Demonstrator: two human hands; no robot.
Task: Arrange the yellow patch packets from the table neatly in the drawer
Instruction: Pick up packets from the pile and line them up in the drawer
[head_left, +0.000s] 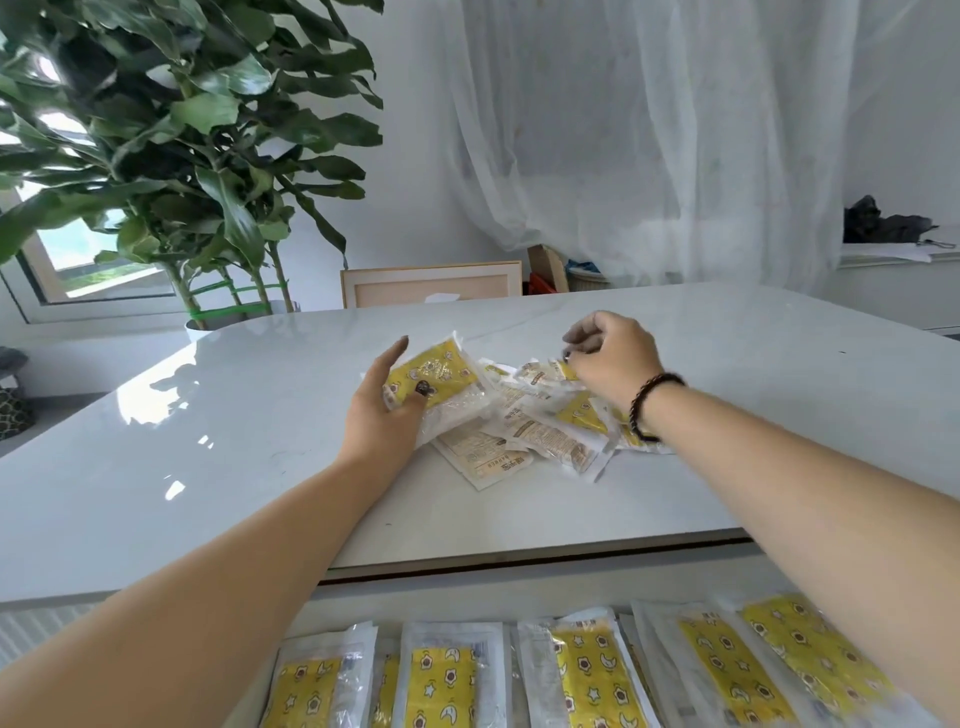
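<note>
Room: white walls, sheer white curtain (649, 130) at 12 to 1 o'clock, large leafy potted plant (171, 135) at 10 o'clock by a window.
Surface: glossy white table (208, 467) filling the middle of the view, bright reflections at 9 o'clock.
Behind table: pale framed panel (431, 283) at 12 o'clock, dark bundle (883, 223) on a white ledge at 2 o'clock.
Loose pile: yellow patch packets (540, 431) scattered at the centre of the table, overlapping, some yellow side up, some showing pale printed backs.
Left hand (387, 410): at the pile's 9 o'clock edge, palm turned inward, thumb pressed over a small stack of packets (441, 374), gripping it with the yellow face upward.
Right hand (613, 358): at the pile's 1 o'clock edge, fingers curled and pinching the end of one packet (545, 371) on top of the heap.
Wrist: dark beaded bracelet (649, 405) on the right arm.
Drawer (467, 597): open at 6 o'clock below the table edge.
Drawer contents: sorted packets (441, 680) side by side in a row, yellow star-and-moon print facing up, those at 5 o'clock partly hidden by the right forearm.
</note>
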